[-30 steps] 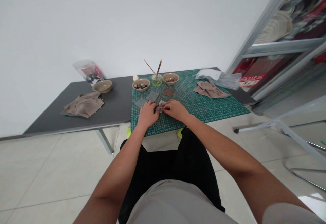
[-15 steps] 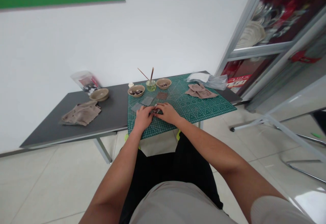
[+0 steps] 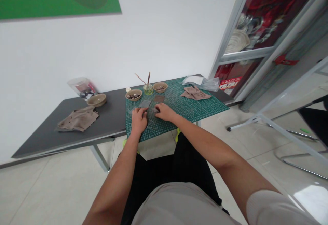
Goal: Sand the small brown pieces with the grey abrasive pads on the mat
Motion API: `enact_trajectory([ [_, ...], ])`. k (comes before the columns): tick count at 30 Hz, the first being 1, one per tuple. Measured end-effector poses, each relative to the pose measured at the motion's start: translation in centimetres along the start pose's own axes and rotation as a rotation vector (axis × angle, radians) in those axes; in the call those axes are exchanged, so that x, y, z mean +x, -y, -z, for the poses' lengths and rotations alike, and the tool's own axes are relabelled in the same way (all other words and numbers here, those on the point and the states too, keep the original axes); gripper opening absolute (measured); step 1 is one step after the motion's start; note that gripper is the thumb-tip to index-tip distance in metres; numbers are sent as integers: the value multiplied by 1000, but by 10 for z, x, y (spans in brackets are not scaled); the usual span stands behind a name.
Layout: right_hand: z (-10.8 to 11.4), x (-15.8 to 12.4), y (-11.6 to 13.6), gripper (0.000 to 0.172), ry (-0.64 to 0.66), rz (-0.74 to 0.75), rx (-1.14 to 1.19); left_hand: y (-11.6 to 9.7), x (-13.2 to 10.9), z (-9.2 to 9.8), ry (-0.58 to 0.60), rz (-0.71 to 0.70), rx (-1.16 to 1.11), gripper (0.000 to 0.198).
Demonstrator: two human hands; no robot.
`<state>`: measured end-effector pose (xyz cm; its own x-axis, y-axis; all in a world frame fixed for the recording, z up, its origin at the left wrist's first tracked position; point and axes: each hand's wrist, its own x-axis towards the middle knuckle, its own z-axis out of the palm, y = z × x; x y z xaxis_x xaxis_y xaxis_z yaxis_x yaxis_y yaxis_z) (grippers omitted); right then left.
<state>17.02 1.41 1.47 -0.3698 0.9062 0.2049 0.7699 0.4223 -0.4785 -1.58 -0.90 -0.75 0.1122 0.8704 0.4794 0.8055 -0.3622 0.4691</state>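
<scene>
The hands have drawn apart: the right hand [image 3: 164,111] pinches a grey scrap [image 3: 154,110] at the green mat's [image 3: 179,110] near side; the left hand [image 3: 139,114] curls by a grey square [image 3: 145,103] — grip unclear. The scrap looks light, soft — probably best held by an edge. Far right, a red label [image 3: 231,82] is illegible.

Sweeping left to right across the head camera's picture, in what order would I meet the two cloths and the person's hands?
Crumpled tan cloth → left hand → right hand, holding a small grayish piece → pinkish-brown cloth.
</scene>
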Motion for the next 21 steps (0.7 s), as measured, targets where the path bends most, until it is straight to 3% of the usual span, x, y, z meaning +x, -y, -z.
enact_trajectory([
  [3, 16, -4, -16, 12, -141, -118, 66, -1, 0, 0, 0, 8, -10, 26],
  [9, 55, 11, -62, 30, -444, -534, 96, 0, 2, -1, 49, 10, -12, 21],
  [14, 45, 21, -73, 46, -345, -774, 42, 1, 1, -1, 39, -8, -31, 21],
  [18, 29, 21, -69, 46, -245, -750, -130, 0, 0, 0, 43, -8, -51, 21],
  [21, 23, 22, -67, 48, -250, -720, -214, 1, 1, 0, 54, -10, -66, 22],
])
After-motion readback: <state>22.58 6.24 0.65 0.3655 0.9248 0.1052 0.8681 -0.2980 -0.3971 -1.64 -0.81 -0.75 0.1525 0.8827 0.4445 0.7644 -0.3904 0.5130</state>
